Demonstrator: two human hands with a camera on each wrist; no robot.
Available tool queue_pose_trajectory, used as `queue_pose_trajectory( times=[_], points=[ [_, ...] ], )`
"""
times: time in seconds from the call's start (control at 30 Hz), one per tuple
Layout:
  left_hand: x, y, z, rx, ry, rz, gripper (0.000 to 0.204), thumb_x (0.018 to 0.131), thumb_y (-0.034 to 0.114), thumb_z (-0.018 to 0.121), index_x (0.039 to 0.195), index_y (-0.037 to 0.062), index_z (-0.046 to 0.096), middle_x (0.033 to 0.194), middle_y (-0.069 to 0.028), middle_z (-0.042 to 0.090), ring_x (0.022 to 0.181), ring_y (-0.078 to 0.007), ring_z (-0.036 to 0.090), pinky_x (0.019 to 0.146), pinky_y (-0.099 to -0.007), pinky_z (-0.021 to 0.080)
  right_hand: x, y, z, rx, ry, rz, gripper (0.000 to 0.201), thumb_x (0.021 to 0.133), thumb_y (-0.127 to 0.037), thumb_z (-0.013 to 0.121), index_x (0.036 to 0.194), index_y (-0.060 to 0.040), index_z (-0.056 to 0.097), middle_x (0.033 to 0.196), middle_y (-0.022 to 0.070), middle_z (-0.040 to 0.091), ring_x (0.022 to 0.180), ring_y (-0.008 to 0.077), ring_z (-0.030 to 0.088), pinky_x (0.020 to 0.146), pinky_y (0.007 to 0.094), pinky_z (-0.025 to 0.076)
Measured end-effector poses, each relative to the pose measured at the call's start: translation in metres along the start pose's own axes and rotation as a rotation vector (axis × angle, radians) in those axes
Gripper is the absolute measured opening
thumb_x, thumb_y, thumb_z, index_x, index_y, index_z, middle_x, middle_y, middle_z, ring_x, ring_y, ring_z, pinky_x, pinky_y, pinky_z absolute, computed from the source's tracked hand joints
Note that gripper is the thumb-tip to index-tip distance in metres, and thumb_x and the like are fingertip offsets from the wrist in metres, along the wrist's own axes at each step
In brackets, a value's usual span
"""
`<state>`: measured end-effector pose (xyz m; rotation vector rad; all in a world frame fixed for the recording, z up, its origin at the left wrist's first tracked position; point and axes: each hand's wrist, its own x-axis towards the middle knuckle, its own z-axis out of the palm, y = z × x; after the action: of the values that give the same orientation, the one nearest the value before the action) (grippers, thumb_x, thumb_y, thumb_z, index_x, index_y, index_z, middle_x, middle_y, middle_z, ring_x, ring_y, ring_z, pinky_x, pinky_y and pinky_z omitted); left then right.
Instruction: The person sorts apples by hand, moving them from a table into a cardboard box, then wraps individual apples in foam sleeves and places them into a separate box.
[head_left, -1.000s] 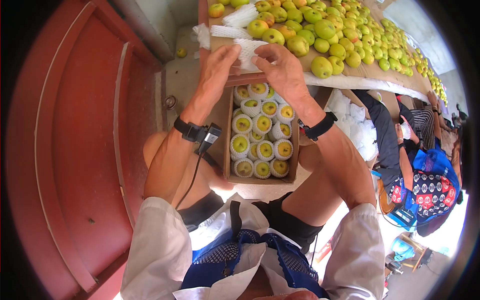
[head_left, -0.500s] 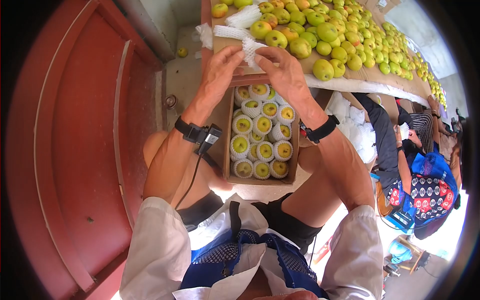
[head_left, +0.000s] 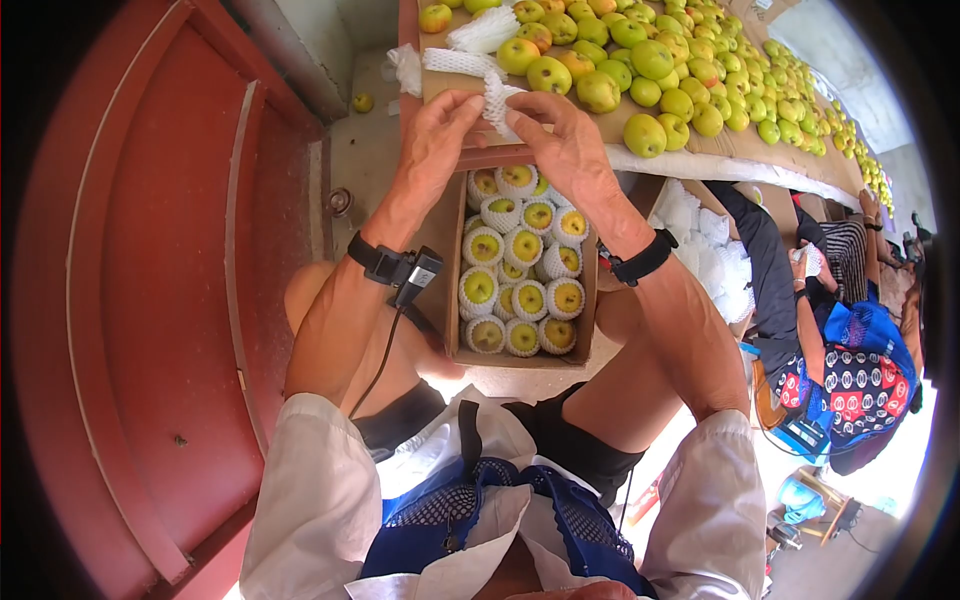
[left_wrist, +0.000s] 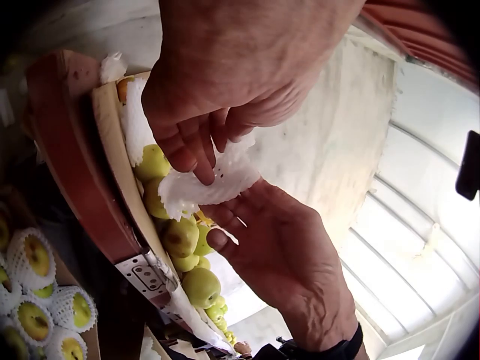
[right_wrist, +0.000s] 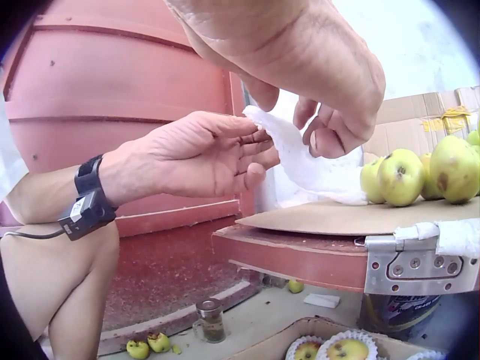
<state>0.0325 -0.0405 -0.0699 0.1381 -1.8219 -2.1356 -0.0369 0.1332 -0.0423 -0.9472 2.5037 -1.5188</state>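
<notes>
A white foam net sleeve (head_left: 497, 100) is stretched between both hands, over the near left corner of the apple table. My left hand (head_left: 437, 138) pinches its left edge between thumb and fingers. On the other side, my right hand (head_left: 572, 145) holds the sleeve with bent fingers. In the right wrist view the foam sleeve (right_wrist: 296, 157) hangs as a thin curved sheet with its lower end near the cardboard. Below the hands stands a carton (head_left: 455, 335) of apples, each in a foam net. Loose green-yellow apples (head_left: 600, 92) lie just beyond my right hand.
More flat foam sleeves (head_left: 484, 32) lie on the cardboard-covered table (head_left: 740, 160). A red door (head_left: 170, 300) stands on the left. To the right are a heap of white foam nets (head_left: 715, 255) and another person (head_left: 850, 370). A glass mug (right_wrist: 211, 321) stands on the floor.
The sleeve looked broad and flat between the hands a second ago; now it appears narrower and bent. Both hands have stayed at nearly the same place. The other person's hands have moved slightly.
</notes>
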Motion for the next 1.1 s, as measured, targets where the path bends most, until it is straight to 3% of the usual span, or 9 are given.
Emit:
queue_pose_trajectory(
  times=[0.1, 0.2, 0.3, 0.4, 0.5, 0.67, 0.8, 0.97, 1.1],
  points=[
    [-0.001, 0.002, 0.002, 0.068, 0.02, 0.002, 0.027, 0.105, 0.027, 0.062, 0.118, 0.0028, 0.067, 0.099, -0.0001, 0.067, 0.082, -0.0094, 0.062, 0.075, -0.024, 0.053, -0.001, -0.004, 0.002, 0.062, 0.0, 0.027, 0.037, 0.097, -0.029, 0.071, 0.121, -0.0002, 0.07, 0.109, 0.0129, 0.073, 0.101, 0.0177, 0.067, 0.087, 0.0323, 0.053],
    [-0.005, 0.007, 0.006, 0.194, 0.02, 0.017, 0.024, 0.105, 0.023, 0.06, 0.115, 0.0027, 0.067, 0.099, 0.0005, 0.068, 0.08, -0.0085, 0.061, 0.074, -0.0232, 0.051, -0.005, -0.011, 0.003, 0.06, 0.038, 0.075, 0.049, 0.092, -0.04, 0.072, 0.118, 0.0014, 0.069, 0.111, 0.0196, 0.072, 0.099, 0.0274, 0.068, 0.086, 0.0383, 0.053],
    [-0.008, 0.006, 0.008, 0.24, -0.009, 0.079, 0.022, 0.105, 0.021, 0.059, 0.114, 0.0025, 0.067, 0.098, 0.0009, 0.067, 0.08, -0.0079, 0.06, 0.073, -0.0232, 0.05, 0.002, -0.001, 0.002, 0.279, -0.033, 0.095, 0.046, 0.094, -0.034, 0.072, 0.117, 0.0048, 0.068, 0.104, 0.0157, 0.072, 0.093, 0.02, 0.066, 0.082, 0.0327, 0.051],
    [-0.007, 0.004, 0.006, 0.22, -0.018, 0.125, 0.022, 0.105, 0.022, 0.06, 0.114, 0.0024, 0.067, 0.095, 0.001, 0.066, 0.08, -0.0077, 0.06, 0.073, -0.0233, 0.049, 0.001, -0.003, -0.008, 0.471, -0.075, 0.271, 0.038, 0.095, -0.027, 0.069, 0.117, 0.0053, 0.068, 0.1, 0.0105, 0.072, 0.09, 0.0153, 0.063, 0.079, 0.0286, 0.049],
    [-0.009, 0.007, 0.007, 0.267, -0.032, 0.177, 0.022, 0.106, 0.022, 0.06, 0.112, 0.0026, 0.067, 0.093, 0.0012, 0.065, 0.082, -0.0081, 0.059, 0.074, -0.0235, 0.049, 0.003, 0.003, -0.005, 0.507, -0.029, 0.298, 0.032, 0.096, -0.02, 0.065, 0.117, 0.0032, 0.069, 0.1, 0.0059, 0.071, 0.09, 0.0129, 0.063, 0.078, 0.0269, 0.048],
    [-0.013, 0.013, 0.009, 0.353, -0.063, 0.208, 0.026, 0.105, 0.025, 0.062, 0.117, 0.0022, 0.064, 0.098, -0.0005, 0.066, 0.086, -0.0092, 0.059, 0.076, -0.0245, 0.049, 0.001, -0.001, -0.003, 0.253, 0.029, 0.158, 0.03, 0.094, -0.015, 0.064, 0.118, 0.0024, 0.068, 0.099, 0.0154, 0.072, 0.086, 0.0188, 0.066, 0.077, 0.0313, 0.051],
    [-0.015, 0.011, 0.018, 0.202, -0.057, 0.137, 0.039, 0.1, 0.022, 0.069, 0.128, -0.0022, 0.055, 0.114, -0.0116, 0.068, 0.103, -0.0154, 0.065, 0.088, -0.0293, 0.054, -0.007, -0.017, 0.001, 0.017, 0.183, 0.083, 0.026, 0.09, -0.012, 0.066, 0.112, 0.0029, 0.068, 0.098, 0.0228, 0.071, 0.087, 0.0312, 0.07, 0.077, 0.0388, 0.054],
    [-0.015, 0.012, 0.02, 0.187, -0.02, 0.087, 0.043, 0.1, 0.02, 0.069, 0.131, -0.005, 0.052, 0.122, -0.0155, 0.066, 0.108, -0.018, 0.065, 0.091, -0.0303, 0.055, -0.014, -0.018, 0.015, -0.122, 0.292, -0.127, 0.019, 0.086, -0.009, 0.069, 0.102, -0.0004, 0.066, 0.097, 0.0191, 0.068, 0.09, 0.0414, 0.067, 0.077, 0.0471, 0.053],
    [-0.014, 0.011, 0.014, 0.06, -0.018, 0.068, 0.034, 0.103, 0.013, 0.06, 0.133, -0.0017, 0.055, 0.124, -0.0091, 0.064, 0.106, -0.0158, 0.066, 0.088, -0.0307, 0.059, -0.022, -0.027, 0.017, -0.186, 0.278, -0.201, 0.023, 0.083, -0.005, 0.069, 0.105, -0.0021, 0.064, 0.097, 0.0191, 0.066, 0.092, 0.043, 0.064, 0.077, 0.0495, 0.052]
  ],
)
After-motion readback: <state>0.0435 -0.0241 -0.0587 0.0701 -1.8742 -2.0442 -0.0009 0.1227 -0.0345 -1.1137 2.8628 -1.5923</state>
